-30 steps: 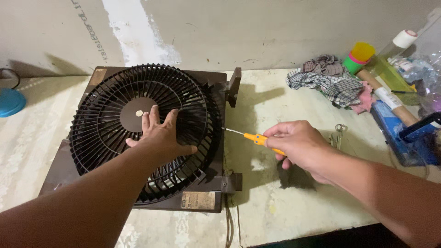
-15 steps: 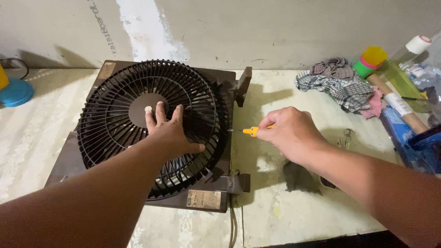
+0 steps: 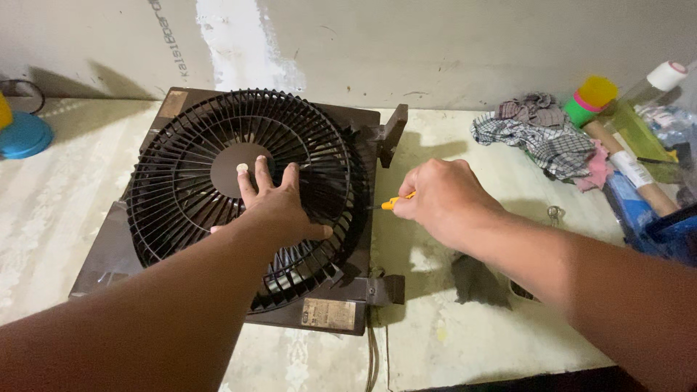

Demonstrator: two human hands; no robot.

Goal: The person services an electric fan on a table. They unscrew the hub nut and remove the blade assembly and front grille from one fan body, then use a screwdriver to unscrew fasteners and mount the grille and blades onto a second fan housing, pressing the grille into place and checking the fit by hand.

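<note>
Lying flat on the worktable is the box fan, grille up, and that round black grille looks seated on the frame at every edge in view, so by my read the loosening at the rim is only under way, with the grille yet to come off. Left hand sits palm-down on the grille, fingers spread wide, fingertips just short of the hub disc, thumb out to the right along the ribs. Right hand is curled shut around a screwdriver; only a stub of its orange handle pokes out left of the knuckles, aimed at the fan's right rim. Whether the tip has met a screw, I cannot tell.

Beyond the right knuckles, well apart, lies a checked rag, then a cluster of bottles and tubes at the far right. A small metal ring rests near the right wrist. Far out past the left fingertips, a blue dish. The fan's cord trails off the near edge below the left forearm. Nothing stands between screwdriver and rim.
</note>
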